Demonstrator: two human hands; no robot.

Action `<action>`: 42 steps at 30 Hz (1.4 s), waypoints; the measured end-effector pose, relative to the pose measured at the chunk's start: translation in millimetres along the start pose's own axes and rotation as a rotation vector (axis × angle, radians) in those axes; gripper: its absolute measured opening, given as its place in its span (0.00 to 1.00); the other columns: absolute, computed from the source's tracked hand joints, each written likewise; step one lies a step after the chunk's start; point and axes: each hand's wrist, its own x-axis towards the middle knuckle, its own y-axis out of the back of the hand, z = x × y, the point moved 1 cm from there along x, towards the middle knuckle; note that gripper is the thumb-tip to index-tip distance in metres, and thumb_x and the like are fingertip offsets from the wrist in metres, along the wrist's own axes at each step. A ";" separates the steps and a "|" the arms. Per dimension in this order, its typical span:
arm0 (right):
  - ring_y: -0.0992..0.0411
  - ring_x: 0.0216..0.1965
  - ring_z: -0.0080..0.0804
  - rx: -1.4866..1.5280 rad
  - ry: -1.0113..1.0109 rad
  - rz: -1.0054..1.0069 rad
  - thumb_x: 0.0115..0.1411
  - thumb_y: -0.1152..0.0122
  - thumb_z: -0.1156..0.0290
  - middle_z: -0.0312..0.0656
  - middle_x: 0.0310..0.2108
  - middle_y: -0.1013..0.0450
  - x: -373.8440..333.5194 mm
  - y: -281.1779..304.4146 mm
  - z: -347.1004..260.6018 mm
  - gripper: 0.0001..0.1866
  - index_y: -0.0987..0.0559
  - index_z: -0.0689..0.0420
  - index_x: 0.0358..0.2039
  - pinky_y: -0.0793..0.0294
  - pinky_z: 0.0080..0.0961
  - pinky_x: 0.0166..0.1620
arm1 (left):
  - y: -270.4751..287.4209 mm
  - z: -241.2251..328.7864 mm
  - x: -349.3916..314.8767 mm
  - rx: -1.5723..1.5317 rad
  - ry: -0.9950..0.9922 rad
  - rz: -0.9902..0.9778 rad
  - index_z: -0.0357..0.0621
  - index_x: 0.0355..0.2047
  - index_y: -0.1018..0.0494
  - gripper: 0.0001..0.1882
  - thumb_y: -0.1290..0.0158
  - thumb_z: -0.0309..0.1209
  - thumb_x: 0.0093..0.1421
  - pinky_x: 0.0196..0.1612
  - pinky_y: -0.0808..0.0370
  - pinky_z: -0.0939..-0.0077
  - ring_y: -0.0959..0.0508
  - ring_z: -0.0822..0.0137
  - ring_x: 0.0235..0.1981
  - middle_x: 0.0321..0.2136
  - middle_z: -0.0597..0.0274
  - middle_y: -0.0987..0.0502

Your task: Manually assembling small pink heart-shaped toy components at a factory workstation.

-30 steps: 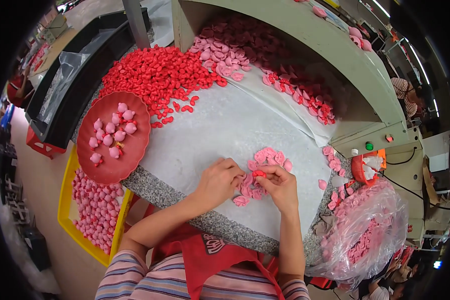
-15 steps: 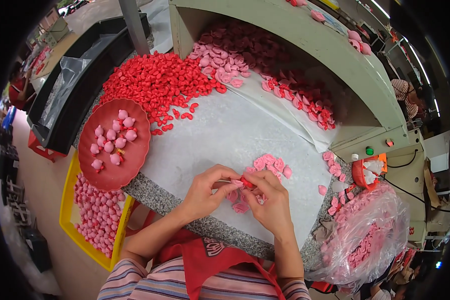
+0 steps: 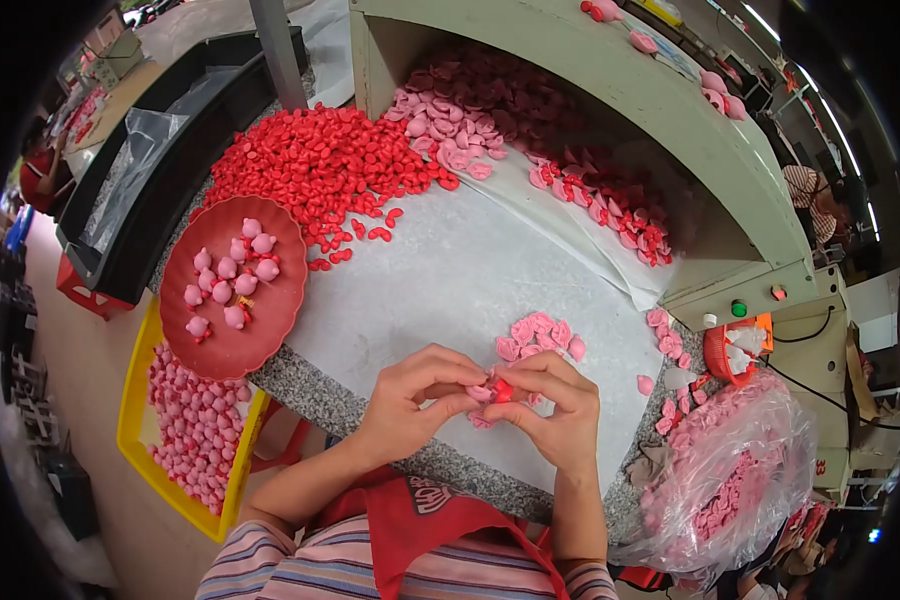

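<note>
Over the white paper sheet [image 3: 420, 270], my two hands meet fingertip to fingertip. My left hand [image 3: 410, 398] pinches a small soft-looking pink piece [image 3: 478, 393]. Between the fingers of my right hand [image 3: 562, 408] is a small shiny red piece [image 3: 503, 390], pressed against the pink one. The fingers partly cover both pieces. Just beyond lies a cluster of loose pink curled pieces [image 3: 535, 334], some of them hidden behind my hands. To the left, a red scalloped plate [image 3: 183, 345] holds several round pink pieces with red parts attached.
A heap of red pieces [image 3: 310, 165] covers the far left. A pale green metal housing [image 3: 610, 75] arches over more pink and red pieces. A yellow tray [image 3: 128, 410] sits lower left; a clear plastic bag [image 3: 775, 460] of pink pieces and an orange basket [image 3: 716, 352] stand right.
Both hands have shifted slightly and their fingers have spread a little around the pieces. The red piece now shows more plainly beside the pink one. The view has moved slightly.
</note>
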 end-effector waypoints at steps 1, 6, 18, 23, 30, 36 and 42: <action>0.29 0.29 0.24 -0.001 0.000 0.000 0.36 0.30 0.79 0.40 0.32 0.28 -0.8 -0.5 -2.7 0.20 0.21 0.61 0.35 0.30 0.16 0.30 | -0.4 1.7 0.2 0.000 0.000 0.000 0.34 0.37 0.29 0.12 0.49 0.13 0.51 0.42 0.24 0.73 0.24 0.64 0.39 0.37 0.52 0.28; 0.29 0.28 0.24 -0.160 0.084 0.070 0.38 0.30 0.78 0.40 0.29 0.27 -5.7 -5.0 -7.2 0.20 0.21 0.61 0.36 0.29 0.16 0.30 | 3.0 5.6 1.3 0.115 -0.038 -0.066 0.34 0.37 0.28 0.12 0.49 0.12 0.51 0.38 0.24 0.77 0.24 0.65 0.37 0.37 0.51 0.28; 0.29 0.26 0.21 0.110 -0.321 -0.003 0.47 0.37 0.81 0.40 0.27 0.28 -7.9 -5.0 -15.3 0.12 0.24 0.65 0.35 0.29 0.14 0.29 | -1.2 -2.6 1.6 -0.350 0.475 0.041 0.32 0.40 0.31 0.10 0.51 0.21 0.57 0.42 0.25 0.75 0.25 0.68 0.38 0.37 0.56 0.26; 0.30 0.26 0.21 0.184 -0.348 0.005 0.45 0.35 0.79 0.38 0.28 0.29 -12.1 -5.7 -14.6 0.14 0.24 0.64 0.35 0.30 0.15 0.28 | -4.0 3.8 1.7 -0.299 0.409 0.017 0.33 0.40 0.31 0.10 0.50 0.20 0.56 0.42 0.26 0.76 0.25 0.68 0.38 0.37 0.56 0.26; 0.31 0.24 0.25 -0.548 0.055 0.159 0.37 0.30 0.75 0.38 0.26 0.30 -10.3 -14.5 -25.2 0.15 0.24 0.61 0.27 0.31 0.19 0.26 | -3.0 1.0 3.0 -0.275 0.417 -0.038 0.32 0.37 0.33 0.08 0.51 0.18 0.56 0.39 0.25 0.78 0.24 0.68 0.37 0.33 0.56 0.25; 0.31 0.23 0.26 -0.371 -0.093 0.187 0.38 0.30 0.75 0.39 0.24 0.30 -8.9 -24.0 -9.7 0.13 0.26 0.63 0.25 0.30 0.20 0.26 | -1.9 -8.0 4.3 -0.142 0.201 0.006 0.33 0.36 0.32 0.08 0.50 0.18 0.55 0.39 0.25 0.77 0.23 0.67 0.35 0.34 0.55 0.26; 0.31 0.20 0.27 -0.467 0.058 0.107 0.41 0.31 0.74 0.38 0.22 0.32 -3.4 -20.2 6.6 0.14 0.26 0.60 0.27 0.31 0.23 0.24 | 15.2 -23.5 14.8 -0.302 0.454 -0.075 0.35 0.34 0.31 0.07 0.48 0.20 0.54 0.38 0.26 0.80 0.23 0.70 0.34 0.33 0.56 0.24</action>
